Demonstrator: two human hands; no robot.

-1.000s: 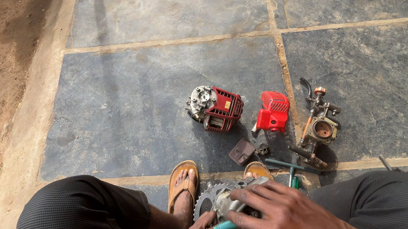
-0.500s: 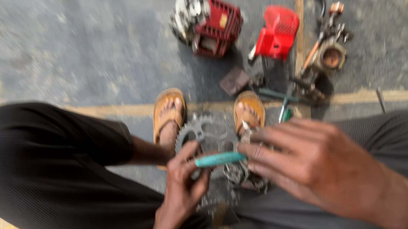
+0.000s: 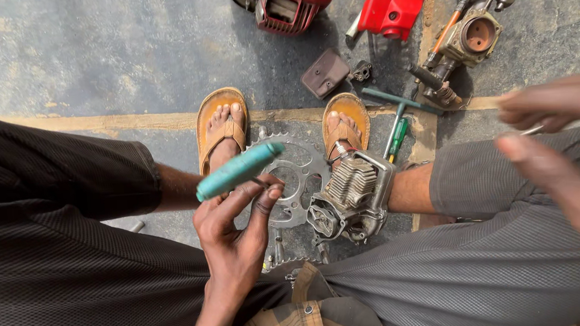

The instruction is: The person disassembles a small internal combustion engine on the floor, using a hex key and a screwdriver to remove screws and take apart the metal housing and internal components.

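While my left hand (image 3: 237,236) pinches the teal-handled tool (image 3: 239,171) above the sprocket (image 3: 291,183) and engine block (image 3: 351,196), my right hand (image 3: 565,155) blurs, grip unclear; that loose pinch could drop it onto my sandalled toes.

The right hand (image 3: 564,141) has let go of the teal handle (image 3: 239,170), moving right.

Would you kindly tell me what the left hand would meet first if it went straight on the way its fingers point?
The left hand points up and away from the body. Just ahead lies the grey toothed metal sprocket on the ground; it would likely meet that first, though depth is unclear since the hand may pass above it.
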